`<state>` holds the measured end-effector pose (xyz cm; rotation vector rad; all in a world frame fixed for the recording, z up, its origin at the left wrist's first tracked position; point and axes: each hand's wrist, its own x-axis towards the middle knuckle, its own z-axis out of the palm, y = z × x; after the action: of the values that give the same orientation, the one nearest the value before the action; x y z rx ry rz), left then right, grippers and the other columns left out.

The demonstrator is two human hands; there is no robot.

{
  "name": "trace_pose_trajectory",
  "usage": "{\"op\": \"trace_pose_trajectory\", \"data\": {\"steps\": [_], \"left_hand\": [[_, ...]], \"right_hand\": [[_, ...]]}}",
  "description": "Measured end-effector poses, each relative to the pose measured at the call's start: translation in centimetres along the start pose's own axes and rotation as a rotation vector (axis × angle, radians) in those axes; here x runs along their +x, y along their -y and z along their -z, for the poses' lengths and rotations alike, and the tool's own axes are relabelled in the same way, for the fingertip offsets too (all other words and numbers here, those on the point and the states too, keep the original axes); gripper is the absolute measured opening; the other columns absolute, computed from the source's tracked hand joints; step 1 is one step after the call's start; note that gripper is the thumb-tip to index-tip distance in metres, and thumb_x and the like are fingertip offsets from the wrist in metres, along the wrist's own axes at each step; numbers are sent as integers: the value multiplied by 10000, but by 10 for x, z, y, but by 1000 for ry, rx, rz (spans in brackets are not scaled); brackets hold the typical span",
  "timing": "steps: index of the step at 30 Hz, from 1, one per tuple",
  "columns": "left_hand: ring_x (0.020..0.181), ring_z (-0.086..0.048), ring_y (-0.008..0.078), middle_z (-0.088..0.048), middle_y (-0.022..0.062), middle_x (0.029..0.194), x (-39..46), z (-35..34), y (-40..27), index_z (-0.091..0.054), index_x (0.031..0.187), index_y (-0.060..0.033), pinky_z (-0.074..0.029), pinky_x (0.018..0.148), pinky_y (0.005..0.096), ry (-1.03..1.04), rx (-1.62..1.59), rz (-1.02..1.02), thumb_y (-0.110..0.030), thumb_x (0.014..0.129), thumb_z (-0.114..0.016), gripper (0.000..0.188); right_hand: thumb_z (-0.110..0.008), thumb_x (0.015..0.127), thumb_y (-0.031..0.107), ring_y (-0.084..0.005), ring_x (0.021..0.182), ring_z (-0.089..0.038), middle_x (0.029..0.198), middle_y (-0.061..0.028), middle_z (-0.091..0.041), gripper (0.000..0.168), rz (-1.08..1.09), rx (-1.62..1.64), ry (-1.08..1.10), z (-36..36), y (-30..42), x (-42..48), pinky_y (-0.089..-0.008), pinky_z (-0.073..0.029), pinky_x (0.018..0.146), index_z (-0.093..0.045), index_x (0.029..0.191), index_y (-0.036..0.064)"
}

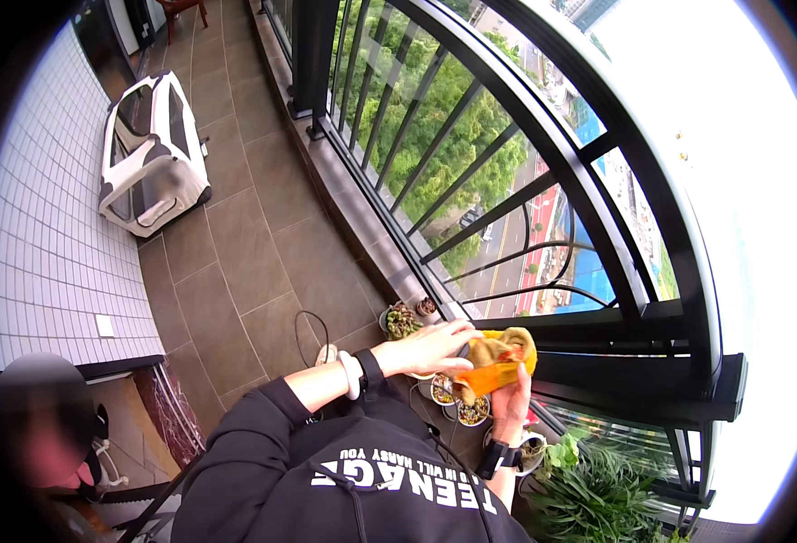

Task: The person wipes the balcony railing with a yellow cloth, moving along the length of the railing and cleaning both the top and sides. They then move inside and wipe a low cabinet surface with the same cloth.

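Observation:
My right hand [511, 400] grips a yellow and orange cloth [500, 370], bunched up with a tan fold on top. The thumb lies against the cloth's near edge. My left hand [436, 347] is beside the cloth's left side, palm down, fingers stretched toward the railing and thumb spread apart. Something dark shows between that thumb and the fingers; I cannot tell whether the hand holds it. The black metal railing [588, 353] runs just beyond the cloth. Under my hands stand small potted plants [473, 410] and a potted succulent [404, 320].
Leafy green plants [595, 485] grow at lower right. A white-framed pet carrier [154, 156] stands on the brown tile floor [263, 244] by the tiled wall [52, 224]. A thin dark cable [311, 313] loops on the floor. Another person [46, 434] is at lower left.

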<state>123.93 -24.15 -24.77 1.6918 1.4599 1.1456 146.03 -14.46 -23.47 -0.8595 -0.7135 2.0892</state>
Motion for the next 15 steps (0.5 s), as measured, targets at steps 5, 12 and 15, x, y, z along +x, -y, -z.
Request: {"op": "trace_pose_trajectory", "data": {"steps": [5, 12, 15], "left_hand": [[1172, -526, 393, -488, 224, 1264, -27, -28, -23, -293, 1372, -23, -429, 979, 426, 59, -207, 169, -481, 878, -655, 764], [1267, -480, 362, -444, 256, 1336, -33, -45, -38, -279, 1335, -16, -387, 1039, 401, -167, -321, 143, -517, 849, -684, 807], [1276, -454, 372, -414, 249, 1349, -25, -75, -65, -302, 1332, -6, -372, 1047, 404, -235, -212, 160, -538, 855, -660, 799]], "right_hand": [[-624, 888, 53, -185, 1149, -566, 1255, -96, -597, 449, 113, -519, 163, -30, -17, -34, -328, -417, 1004, -509, 1314, -29], [-602, 799, 8, -231, 1256, -374, 1270, -108, -445, 343, 495, -1107, 303, -26, 9, -56, -344, -295, 1083, -621, 1140, -21], [-549, 814, -38, -174, 1087, -507, 1129, -67, -521, 291, 413, -955, 293, 2, 28, -62, -284, -386, 969, -605, 1099, -28]]}}
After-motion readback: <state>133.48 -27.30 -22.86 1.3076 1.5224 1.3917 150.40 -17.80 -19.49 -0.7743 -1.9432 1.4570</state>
